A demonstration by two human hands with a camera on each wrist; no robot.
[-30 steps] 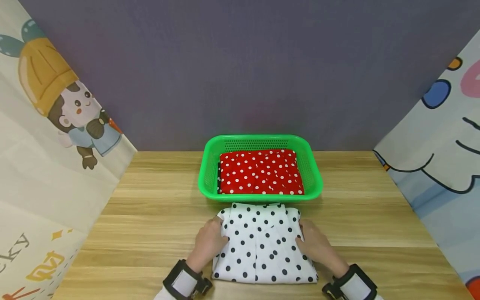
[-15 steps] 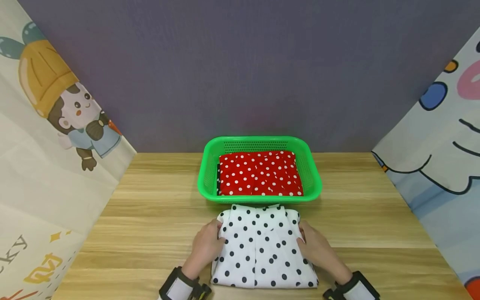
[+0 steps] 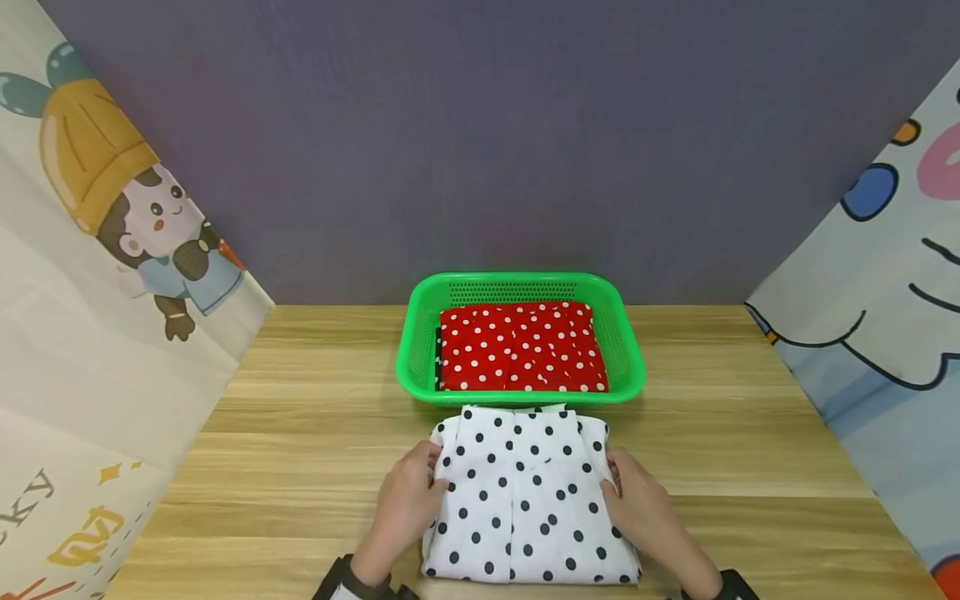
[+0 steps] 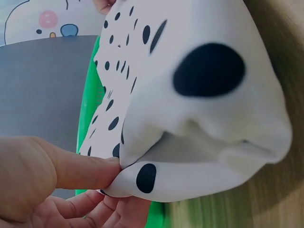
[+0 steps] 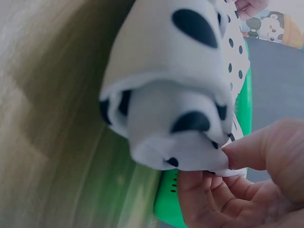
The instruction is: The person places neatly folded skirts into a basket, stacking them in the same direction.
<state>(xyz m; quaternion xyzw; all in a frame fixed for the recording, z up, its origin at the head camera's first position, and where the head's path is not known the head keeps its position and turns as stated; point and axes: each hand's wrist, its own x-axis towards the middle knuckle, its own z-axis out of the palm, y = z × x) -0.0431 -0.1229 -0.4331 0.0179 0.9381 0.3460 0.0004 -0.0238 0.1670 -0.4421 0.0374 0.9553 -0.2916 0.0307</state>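
A folded white garment with black polka dots point(image 3: 517, 500) lies in front of the green basket, its bottom edge toward the person. My left hand point(image 3: 407, 496) pinches its left side, thumb on top and fingers underneath. On the opposite side my right hand point(image 3: 643, 504) pinches the right edge the same way. Close up in the left wrist view, the thumb point(image 4: 85, 167) presses the cloth near a puffed, hollow fold. The right wrist view shows rolled layers of the garment point(image 5: 166, 109) sagging beside the pinching fingertips point(image 5: 194, 190).
A green plastic basket point(image 3: 632, 371) with perforated sides stands at the back of the wooden table point(image 3: 300, 433). Inside lies a folded red cloth with white dots point(image 3: 521, 346), a strip of black dotted cloth point(image 3: 438, 358) showing at its left. A grey panel point(image 3: 517, 150) rises behind.
The dotted white garment has come slightly toward the person and spreads a little wider. Both hands have shifted a bit outward and closer with it, still pinching its sides. The basket stays put.
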